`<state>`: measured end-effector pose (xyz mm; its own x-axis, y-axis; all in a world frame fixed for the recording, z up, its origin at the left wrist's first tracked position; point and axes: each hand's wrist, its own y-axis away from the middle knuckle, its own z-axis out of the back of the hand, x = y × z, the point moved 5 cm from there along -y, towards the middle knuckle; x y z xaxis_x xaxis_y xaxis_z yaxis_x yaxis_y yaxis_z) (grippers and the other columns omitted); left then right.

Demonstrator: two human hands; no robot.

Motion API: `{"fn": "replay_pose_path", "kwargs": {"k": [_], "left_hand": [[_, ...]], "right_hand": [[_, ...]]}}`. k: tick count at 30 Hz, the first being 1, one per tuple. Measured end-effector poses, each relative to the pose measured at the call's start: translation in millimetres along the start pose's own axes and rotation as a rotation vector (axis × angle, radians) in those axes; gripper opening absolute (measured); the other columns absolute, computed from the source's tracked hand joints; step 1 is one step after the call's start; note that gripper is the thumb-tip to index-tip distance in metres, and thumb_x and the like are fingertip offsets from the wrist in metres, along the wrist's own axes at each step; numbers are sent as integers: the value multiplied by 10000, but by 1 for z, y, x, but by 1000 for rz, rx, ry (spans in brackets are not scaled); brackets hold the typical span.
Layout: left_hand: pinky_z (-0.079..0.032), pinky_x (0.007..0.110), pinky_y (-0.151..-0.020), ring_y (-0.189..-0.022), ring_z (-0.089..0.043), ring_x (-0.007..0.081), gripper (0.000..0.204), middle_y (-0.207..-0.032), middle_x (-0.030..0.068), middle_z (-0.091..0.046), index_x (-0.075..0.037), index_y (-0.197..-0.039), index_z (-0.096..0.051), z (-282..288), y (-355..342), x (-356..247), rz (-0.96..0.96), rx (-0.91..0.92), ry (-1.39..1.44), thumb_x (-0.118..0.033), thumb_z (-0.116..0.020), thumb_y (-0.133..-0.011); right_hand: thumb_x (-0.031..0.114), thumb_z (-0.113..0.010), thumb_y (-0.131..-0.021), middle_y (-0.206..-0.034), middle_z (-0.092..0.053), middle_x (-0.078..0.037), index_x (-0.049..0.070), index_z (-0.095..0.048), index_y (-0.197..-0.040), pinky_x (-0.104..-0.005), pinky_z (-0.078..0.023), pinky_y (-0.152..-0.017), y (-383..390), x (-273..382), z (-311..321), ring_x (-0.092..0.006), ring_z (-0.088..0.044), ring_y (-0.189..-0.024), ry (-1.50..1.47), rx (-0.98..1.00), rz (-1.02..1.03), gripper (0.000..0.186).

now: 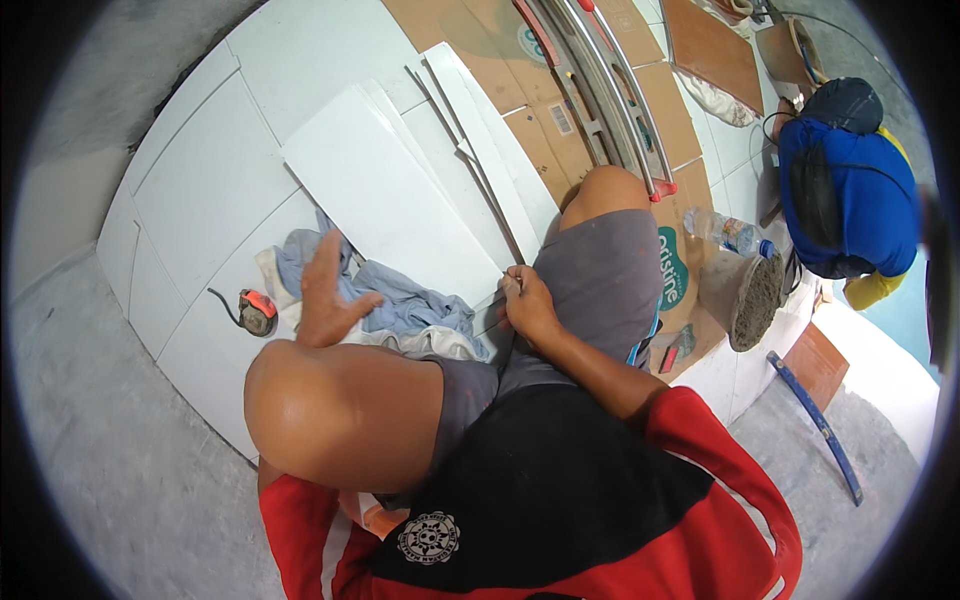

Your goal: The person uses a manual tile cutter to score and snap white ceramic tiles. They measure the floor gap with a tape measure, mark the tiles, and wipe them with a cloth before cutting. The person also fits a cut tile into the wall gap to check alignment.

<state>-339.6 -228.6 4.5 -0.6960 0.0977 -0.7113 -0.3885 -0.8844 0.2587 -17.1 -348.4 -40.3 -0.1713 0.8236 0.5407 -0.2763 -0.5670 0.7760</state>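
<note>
A white tile [385, 180] lies in front of me on the white tiled floor [190, 200], partly over another tile piece. My left hand [330, 295] is open, thumb and fingers apart, above a crumpled grey-blue cloth [415, 300] beside the tile's near left side. At the tile's near right corner, my right hand [528, 300] is closed with its fingers pinched together. What it holds, if anything, is too small to make out. Narrow white tile strips [480, 140] with dark edges lie to the right of the tile. An orange and grey tape measure [257, 312] rests left of my left hand.
A tile cutter [605, 100] stands on cardboard [550, 150] at the far right. Beyond my right knee are a plastic bottle [728, 232] and a bucket of grey mortar [755, 305]. A co-worker in blue [850, 190] bends nearby. A blue bar [815, 425] lies at right.
</note>
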Motion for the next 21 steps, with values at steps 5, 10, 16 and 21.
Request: {"fn": "replay_pose_path", "kwargs": {"k": [5,10,16,21], "left_hand": [[-163,695,-1149,-1497,-238,434,1087,-1600,274,-241,-85,-1561,-365,-24,-2,-14,71,81,-205,-570,-841,-713],[-166,678,-1155,-1489,-251,433,1065,-1586,280,-259,-93,-1554,-383,-28,-3,-17,76,71,-239,-574,-837,-719],[-177,665,-1146,-1492,-251,430,1048,-1599,284,-242,-94,-1547,-398,-27,0,-11,41,31,-203,-556,-841,-717],[-182,666,-1142,-1497,-244,430,1047,-1604,274,-248,-95,-1551,-389,-27,1,-9,35,27,-200,-557,-835,-724]], "right_hand": [[190,-473,-1063,-840,-603,-82,13,-558,-1057,-323,-528,-464,0,9,-4,-163,-595,-568,-184,-33,-185,197],[181,-459,-1065,-812,-605,-87,11,-563,-1064,-328,-524,-453,-10,-3,-5,-169,-595,-554,-134,-61,-190,199],[91,-455,-1041,-728,-644,-101,-25,-596,-1103,-340,-544,-457,-9,-4,-8,-182,-635,-518,-245,-86,-238,192],[67,-430,-1035,-790,-634,-113,-27,-569,-1126,-337,-555,-469,-9,1,-8,-191,-643,-561,-168,-52,-214,191]]}}
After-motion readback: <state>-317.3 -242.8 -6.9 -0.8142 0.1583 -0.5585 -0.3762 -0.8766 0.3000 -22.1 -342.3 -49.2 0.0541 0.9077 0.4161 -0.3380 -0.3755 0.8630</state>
